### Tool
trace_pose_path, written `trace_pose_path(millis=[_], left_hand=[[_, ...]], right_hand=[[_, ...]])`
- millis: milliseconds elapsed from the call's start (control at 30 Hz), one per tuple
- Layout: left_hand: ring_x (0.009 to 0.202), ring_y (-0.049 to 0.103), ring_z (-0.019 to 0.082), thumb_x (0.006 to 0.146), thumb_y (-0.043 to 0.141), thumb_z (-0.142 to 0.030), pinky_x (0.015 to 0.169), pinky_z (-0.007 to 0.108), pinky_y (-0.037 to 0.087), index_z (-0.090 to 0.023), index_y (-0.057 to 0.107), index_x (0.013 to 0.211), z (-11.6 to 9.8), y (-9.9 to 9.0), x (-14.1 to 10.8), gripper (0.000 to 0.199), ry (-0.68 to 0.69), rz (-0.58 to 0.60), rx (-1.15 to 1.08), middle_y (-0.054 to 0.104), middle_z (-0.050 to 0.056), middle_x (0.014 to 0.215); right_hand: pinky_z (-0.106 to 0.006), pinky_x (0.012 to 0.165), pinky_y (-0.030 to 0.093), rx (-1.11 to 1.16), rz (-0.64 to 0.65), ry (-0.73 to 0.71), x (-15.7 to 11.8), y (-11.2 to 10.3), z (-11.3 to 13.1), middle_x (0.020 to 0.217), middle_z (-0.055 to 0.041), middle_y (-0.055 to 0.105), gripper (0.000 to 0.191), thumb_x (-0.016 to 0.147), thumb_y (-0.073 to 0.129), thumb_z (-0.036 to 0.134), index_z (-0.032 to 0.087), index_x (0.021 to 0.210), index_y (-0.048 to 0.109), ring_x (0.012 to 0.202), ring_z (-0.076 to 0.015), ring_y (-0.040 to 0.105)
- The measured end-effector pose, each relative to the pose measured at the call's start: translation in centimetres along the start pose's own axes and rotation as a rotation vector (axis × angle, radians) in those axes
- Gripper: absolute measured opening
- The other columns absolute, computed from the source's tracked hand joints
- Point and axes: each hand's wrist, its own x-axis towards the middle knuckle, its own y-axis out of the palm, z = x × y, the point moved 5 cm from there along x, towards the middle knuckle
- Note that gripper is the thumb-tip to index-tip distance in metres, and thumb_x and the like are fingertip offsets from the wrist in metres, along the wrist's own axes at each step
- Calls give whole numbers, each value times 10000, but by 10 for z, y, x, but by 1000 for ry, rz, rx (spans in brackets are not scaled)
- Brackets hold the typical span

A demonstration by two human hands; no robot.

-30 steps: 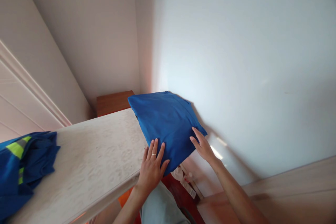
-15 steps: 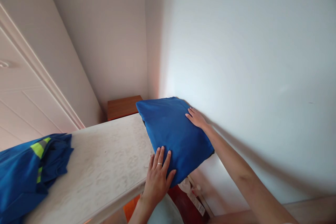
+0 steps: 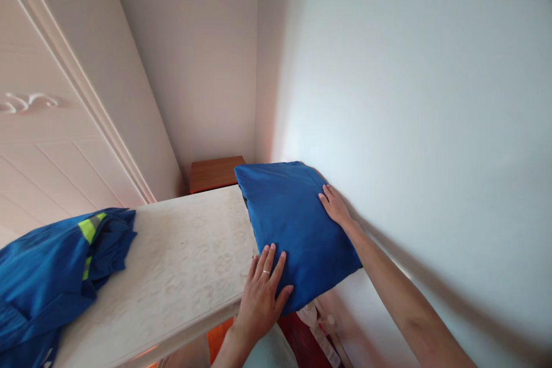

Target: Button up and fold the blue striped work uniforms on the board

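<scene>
A folded blue cloth bundle (image 3: 302, 224), squarish like a cushion, lies at the right end of a worn white table (image 3: 185, 259), close to the wall. On its near left edge rests my left hand (image 3: 264, 293), fingers spread and a ring on one of them. My right hand (image 3: 335, 206) lies flat along the bundle's right edge, by the wall. Neither hand is closed around the fabric. To the left, a rumpled blue garment (image 3: 56, 276) with yellow-green and grey reflective strips covers part of the tabletop.
Along the right runs a pale wall (image 3: 409, 98). A white panelled door (image 3: 56, 144) with moulded ornament stands at the left. Behind the table is a brown wooden top (image 3: 215, 172). A white power strip (image 3: 325, 345) with plugs sits below, at the wall.
The view has shifted slightly, so everything appears a little further right. Both hands stay on the blue bundle, in nearly the same places.
</scene>
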Motion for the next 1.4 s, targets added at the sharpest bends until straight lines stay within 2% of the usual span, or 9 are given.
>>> trace_pose_path(millis=[300, 433, 533, 667, 767, 833, 900, 1033, 1400], left_hand=[[1480, 268, 269, 997, 432, -439, 1167, 479, 308, -214, 155, 1581, -7, -3, -15, 684, -61, 69, -42, 273, 102, 1606], [1478, 270, 281, 989, 460, -408, 1153, 499, 331, -209, 134, 1583, -13, -2, -22, 706, -103, 65, -45, 256, 112, 1608], [1482, 255, 292, 979, 484, -397, 1147, 516, 340, -210, 126, 1584, -16, 2, -25, 727, -139, 55, -36, 237, 112, 1613], [1480, 256, 308, 965, 507, -402, 1131, 542, 359, -211, 150, 1581, -20, 6, -26, 737, -169, 17, -10, 246, 111, 1610], [1473, 277, 312, 947, 534, -363, 1120, 538, 379, -205, 213, 1570, -24, 6, -25, 718, -190, -7, 17, 273, 110, 1602], [1463, 301, 313, 930, 550, -342, 1105, 531, 402, -199, 292, 1546, -26, 5, -25, 683, -203, -25, 40, 307, 104, 1592], [1454, 318, 314, 914, 563, -352, 1094, 522, 416, -199, 364, 1515, -28, 7, -26, 651, -215, -48, 54, 337, 93, 1583], [1445, 327, 321, 902, 566, -407, 1087, 512, 415, -209, 417, 1485, -29, 15, -27, 633, -219, -85, 86, 353, 77, 1579], [1437, 330, 350, 878, 556, -408, 1072, 531, 413, -157, 406, 1495, -43, 20, -29, 683, -268, -71, 153, 322, 94, 1591]], right_hand=[[-384, 1203, 255, -108, 92, -2, 6, -8, 6, 1532, -181, 410, 675, 1002, 245, 500, 45, 1467, 426, 1447, -257, 344], [-516, 1150, 299, -173, 98, 10, 14, -16, 23, 1466, -252, 467, 590, 999, 294, 435, 36, 1361, 536, 1399, -337, 403], [-606, 1145, 224, -221, 10, -89, 20, -22, 71, 1541, -238, 363, 562, 1001, 309, 437, 73, 1369, 528, 1432, -362, 329], [-564, 1204, 55, -189, -52, -521, 22, -11, 178, 1546, -188, 384, 613, 1009, 287, 506, 119, 1448, 467, 1459, -313, 296], [-473, 1219, 121, -68, 247, -813, 27, 25, 243, 1594, -96, 317, 627, 993, 297, 577, 218, 1487, 439, 1487, -266, 249], [-463, 1215, 145, -46, 448, -861, 35, 50, 262, 1602, -74, 291, 660, 965, 334, 632, 248, 1491, 438, 1493, -276, 228], [-485, 1206, 158, -58, 543, -830, 47, 70, 263, 1588, -91, 318, 710, 944, 327, 685, 245, 1490, 441, 1484, -295, 251], [-478, 1207, 157, -66, 560, -807, 64, 93, 248, 1592, -93, 312, 723, 967, 215, 678, 246, 1525, 373, 1487, -261, 250], [-484, 1210, 108, -111, 527, -687, 78, 108, 243, 1615, -99, 255, 574, 1011, 270, 432, 205, 1531, 358, 1504, -248, 194]])
